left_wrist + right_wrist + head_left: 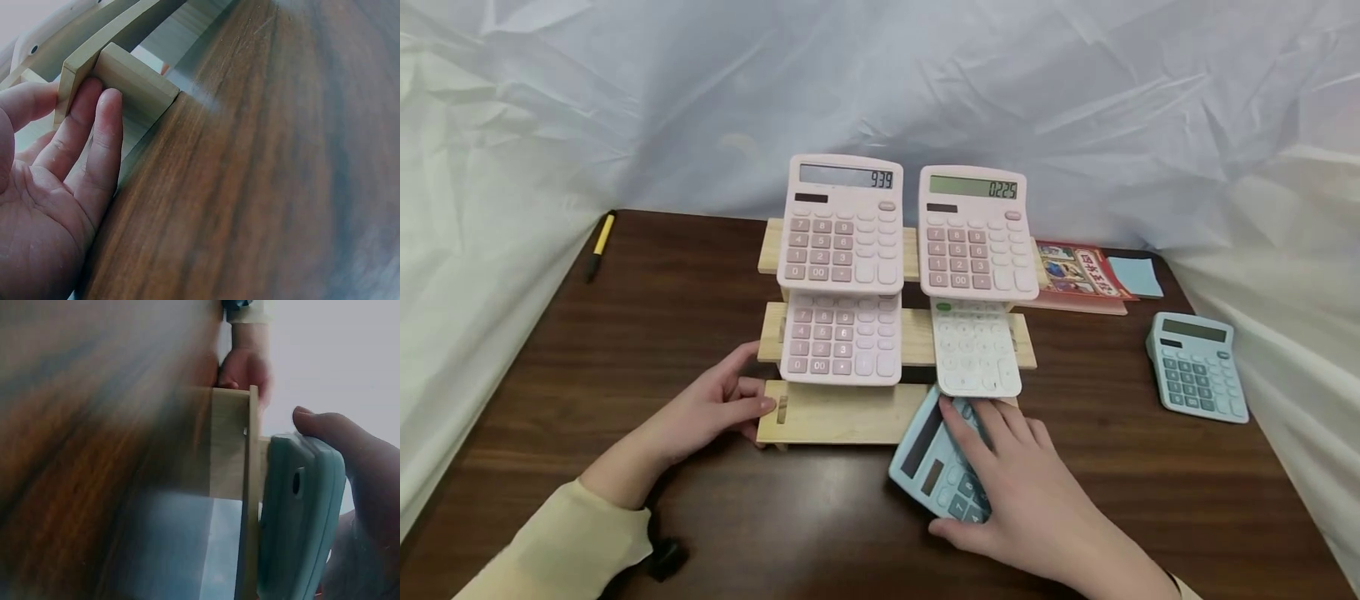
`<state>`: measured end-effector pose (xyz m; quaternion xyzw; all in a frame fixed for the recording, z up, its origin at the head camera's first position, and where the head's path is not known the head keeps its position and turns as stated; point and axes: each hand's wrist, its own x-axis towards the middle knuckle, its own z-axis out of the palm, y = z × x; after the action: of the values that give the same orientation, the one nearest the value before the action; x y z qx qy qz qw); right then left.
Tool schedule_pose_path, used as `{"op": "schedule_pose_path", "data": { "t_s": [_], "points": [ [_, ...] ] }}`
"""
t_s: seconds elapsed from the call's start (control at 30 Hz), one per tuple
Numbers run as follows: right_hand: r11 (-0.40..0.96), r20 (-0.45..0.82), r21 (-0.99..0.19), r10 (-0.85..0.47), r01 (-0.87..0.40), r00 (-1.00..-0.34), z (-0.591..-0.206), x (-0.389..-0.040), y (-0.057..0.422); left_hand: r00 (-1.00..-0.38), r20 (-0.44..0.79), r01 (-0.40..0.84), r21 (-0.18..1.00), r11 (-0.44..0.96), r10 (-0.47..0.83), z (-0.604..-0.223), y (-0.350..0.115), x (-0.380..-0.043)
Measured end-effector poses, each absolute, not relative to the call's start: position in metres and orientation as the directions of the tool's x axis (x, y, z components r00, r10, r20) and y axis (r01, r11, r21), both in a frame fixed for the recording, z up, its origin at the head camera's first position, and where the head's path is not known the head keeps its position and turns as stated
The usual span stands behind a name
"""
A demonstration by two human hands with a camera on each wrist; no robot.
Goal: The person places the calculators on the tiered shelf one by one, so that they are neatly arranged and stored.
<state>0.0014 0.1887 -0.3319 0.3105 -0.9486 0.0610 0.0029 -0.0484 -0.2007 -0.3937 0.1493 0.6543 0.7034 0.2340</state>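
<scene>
Left hand [715, 408]: at the rack's left end; half curled, thumb and fingers pinching the lowest shelf.
Wooden rack [842, 412]: landmark; calculators on its upper tiers.
Blue calculator [925, 454]: askew at the rack's lowest shelf, front right.
Risk: the white calculator [976, 350] on the rack's middle tier could be knocked, if the blue one rises or tilts too far.
Right hand [1022, 475]: part-open, gripping the blue calculator across its width.
Spare blue calculator [1198, 367]: right of rack, well apart.

Screened-off desk space | sheet [775, 83] along table [587, 375] back, left, right edges | pen [601, 240], back-left corner | calculators [842, 250] on rack [842, 412]
</scene>
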Motion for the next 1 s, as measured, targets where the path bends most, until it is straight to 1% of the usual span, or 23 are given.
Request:
{"op": "schedule_pose_path", "data": {
  "t_s": [0.2,0.4,0.6,0.77,0.87,1.0],
  "points": [
    [0.775,0.079,-0.105,-0.619,-0.624,-0.782,-0.333,-0.009,0.174,-0.849,-0.096,-0.134,0.99,-0.035,0.519,-0.392,-0.202,-0.048],
    [0.766,0.111,-0.107,-0.625,-0.634,-0.773,-0.335,-0.009,0.161,-0.844,-0.104,-0.139,0.99,-0.028,0.526,-0.391,-0.202,-0.047],
    [0.744,0.053,-0.07,-0.662,-0.664,-0.747,-0.331,-0.005,0.152,-0.843,-0.107,-0.141,0.99,-0.024,0.526,-0.392,-0.2,-0.046],
    [0.693,-0.007,-0.116,-0.717,-0.712,-0.697,-0.327,-0.005,0.15,-0.848,-0.109,-0.136,0.991,-0.014,0.519,-0.394,-0.201,-0.043],
    [0.675,0.018,-0.138,-0.73,-0.724,-0.684,-0.326,-0.006,0.149,-0.849,-0.103,-0.129,0.992,-0.015,0.518,-0.395,-0.201,-0.043],
    [0.682,0.073,-0.131,-0.717,-0.72,-0.693,-0.329,-0.005,0.147,-0.846,-0.099,-0.125,0.992,-0.015,0.524,-0.394,-0.201,-0.045]
  ]
}}
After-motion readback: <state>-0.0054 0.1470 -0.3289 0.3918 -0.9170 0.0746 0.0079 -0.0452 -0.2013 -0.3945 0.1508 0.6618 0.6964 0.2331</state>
